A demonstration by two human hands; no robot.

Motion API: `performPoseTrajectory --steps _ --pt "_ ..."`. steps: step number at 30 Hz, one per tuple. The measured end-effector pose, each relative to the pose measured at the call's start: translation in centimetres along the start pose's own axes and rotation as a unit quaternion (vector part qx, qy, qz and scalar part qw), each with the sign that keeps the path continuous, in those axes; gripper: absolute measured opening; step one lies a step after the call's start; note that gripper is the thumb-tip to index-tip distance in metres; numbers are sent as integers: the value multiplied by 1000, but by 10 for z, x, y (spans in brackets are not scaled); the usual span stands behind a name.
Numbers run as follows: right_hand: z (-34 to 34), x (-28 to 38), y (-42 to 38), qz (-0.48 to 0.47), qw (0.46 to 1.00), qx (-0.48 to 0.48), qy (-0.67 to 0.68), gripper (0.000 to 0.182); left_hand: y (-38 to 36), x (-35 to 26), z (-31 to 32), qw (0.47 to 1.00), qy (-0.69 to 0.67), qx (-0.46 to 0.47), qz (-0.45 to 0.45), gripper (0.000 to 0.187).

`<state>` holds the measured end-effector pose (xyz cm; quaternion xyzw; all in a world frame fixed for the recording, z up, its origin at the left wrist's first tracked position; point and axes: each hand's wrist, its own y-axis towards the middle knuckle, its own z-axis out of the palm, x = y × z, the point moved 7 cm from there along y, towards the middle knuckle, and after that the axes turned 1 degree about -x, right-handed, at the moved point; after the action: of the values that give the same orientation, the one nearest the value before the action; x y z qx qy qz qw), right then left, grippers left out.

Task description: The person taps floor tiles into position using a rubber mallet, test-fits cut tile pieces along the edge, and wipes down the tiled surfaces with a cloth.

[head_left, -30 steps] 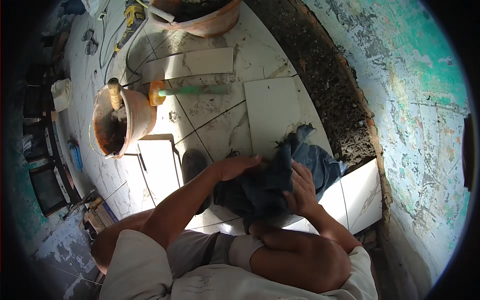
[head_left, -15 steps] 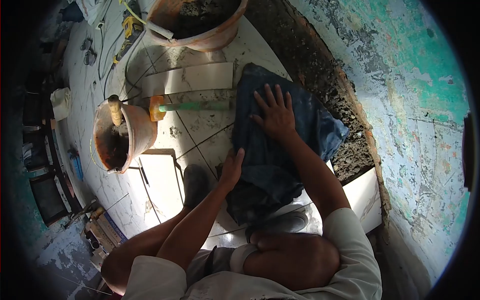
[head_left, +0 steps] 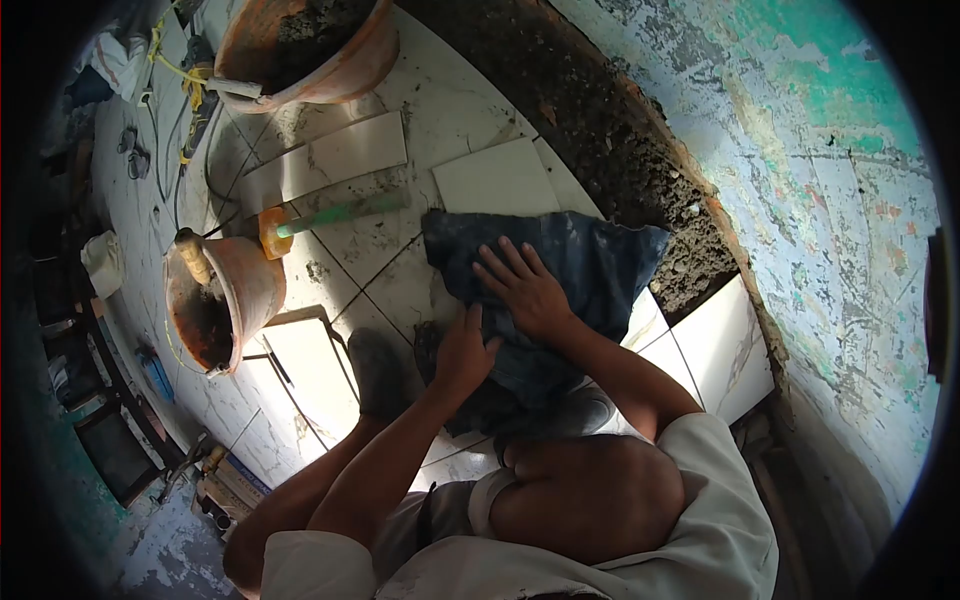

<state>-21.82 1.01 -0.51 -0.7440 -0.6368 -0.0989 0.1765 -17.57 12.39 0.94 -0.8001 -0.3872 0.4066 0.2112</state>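
Observation:
A dark blue cloth point(head_left: 600, 250), rumpled and dusty, lies over the floor tiles in front of me. My right hand point(head_left: 530, 295) rests palm down on it with the fingers spread. At the cloth's left side is my left hand point(head_left: 463, 355), its fingers stretched forward and the thumb apart, touching the cloth. The near folds bunch up by my shoes, and what lies beneath the cloth is hidden. Just beyond its far edge a pale tile point(head_left: 495, 180) shows on the floor.
A mallet with orange head point(head_left: 272, 233) and green handle lies left, beside a small bucket point(head_left: 255, 290) holding a wooden-handled tool. A larger bucket point(head_left: 350, 70) of dark material stands farther off. Bare rubble point(head_left: 620, 140) runs along the peeling wall point(head_left: 800, 200). A cut tile strip point(head_left: 330, 160) lies nearby.
The cloth has come nearer to me, uncovering the pale tile beyond it. My right hand has moved back with it, and the left hand now lies farther over the cloth's edge. The view has shifted.

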Motion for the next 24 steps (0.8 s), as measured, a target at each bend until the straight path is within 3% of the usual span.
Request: performPoseTrajectory --steps 2,5,7,9,10,11,12,13,14,15,16,17,18,19,21,23,24 --pt "4 14 -43 -12 996 33 78 58 -27 3 19 998 22 53 -17 53" --pt "13 33 -103 -35 969 97 222 57 -58 -4 40 988 93 121 34 40" --pt "24 40 -137 -37 948 128 291 54 -74 -43 32 952 109 79 273 33" --pt "41 43 -159 8 866 161 473 42 -74 -45 31 939 53 102 325 31" --pt "43 38 -165 11 868 155 472 42 -75 -48 29 920 -5 124 371 29" --pt "50 32 -172 103 793 220 559 39 -73 -52 21 918 -1 127 377 29" --pt "53 28 -177 191 697 277 633 39 -66 -50 19 937 -39 223 265 28" --pt "45 23 -173 193 697 270 636 39 -65 -45 16 935 -73 317 143 26" --pt "30 19 -166 198 678 249 663 41 -65 -55 1 933 -67 325 143 26" --pt "13 13 -160 204 659 226 688 43 -59 -64 -17 927 -169 325 86 28" --pt "-2 12 -160 228 550 220 773 57 -57 -65 -26 908 -270 320 26 29" --pt "-12 7 -162 233 548 214 775 57 -48 -65 -42 938 -271 194 101 25" --pt "-31 1 -156 181 519 143 823 69 -45 -76 -65 946 -266 63 175 21" --pt "-53 -6 -152 124 486 68 862 81 -36 -80 -73 945 -286 62 148 27" --pt "-93 -23 -136 155 532 -71 829 110 -4 -98 -90 938 -335 11 91 38" --pt "-108 -43 -119 168 704 -244 645 118 31 -89 -87 939 -323 -107 52 47" --pt "-115 -44 -105 170 834 -263 455 117 49 -82 -81 944 -279 -171 47 51"
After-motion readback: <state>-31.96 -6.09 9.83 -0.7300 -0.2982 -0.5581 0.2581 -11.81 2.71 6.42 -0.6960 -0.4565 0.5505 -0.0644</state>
